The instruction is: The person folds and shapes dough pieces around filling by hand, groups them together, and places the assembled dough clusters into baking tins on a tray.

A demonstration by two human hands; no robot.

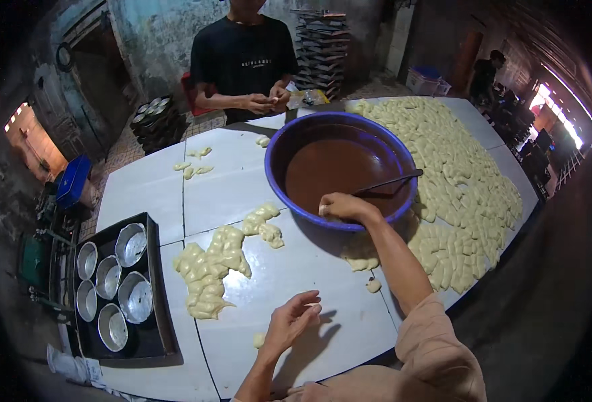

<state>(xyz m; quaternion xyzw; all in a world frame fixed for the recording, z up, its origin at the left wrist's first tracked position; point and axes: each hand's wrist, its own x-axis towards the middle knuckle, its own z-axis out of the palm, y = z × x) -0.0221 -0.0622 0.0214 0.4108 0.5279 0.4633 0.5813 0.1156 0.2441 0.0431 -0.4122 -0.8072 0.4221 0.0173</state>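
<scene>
My right hand (348,206) reaches over the near rim of a large purple-blue basin (274,177) that holds smooth brown paste (329,164). Its fingers curl downward and look closed, with something pale at the fingertips that I cannot make out. A dark-handled utensil (393,181) leans in the paste, its handle over the right rim. My left hand (294,321) hovers above the white table, open and holding nothing, its fingers apart. Closest to it lie a small dough piece (259,340) and a cluster of pale yellow dough pieces (210,268). A small dough ball with a dark spot (373,285) sits near my right forearm.
Many flattened dough pieces (457,174) cover the table's right side. A black tray (165,315) with several round metal tins (135,297) stands at the left. Across the table (135,194), a person in a dark shirt (246,60) handles something small. Stacked trays (321,53) stand behind.
</scene>
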